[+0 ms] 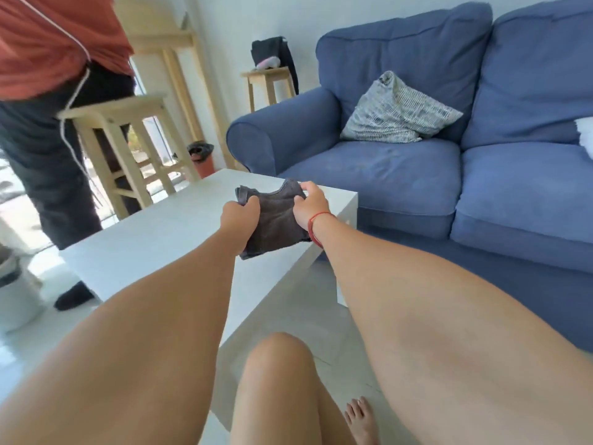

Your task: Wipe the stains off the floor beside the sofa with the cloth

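Cloth (276,216), dark grey, bunched between both hands above white table (144,252)

A low white bench (154,239) stands on the pale tiled floor (308,316), just beside a blue sofa (417,175). A dark grey cloth (276,220) is at the bench's far corner, apparently resting on its top.

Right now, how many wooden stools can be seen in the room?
2. One wooden stool stands at the left, behind the standing person. The second stool is by the far wall, beside the sofa's arm, with dark things on it. Others may be hidden.
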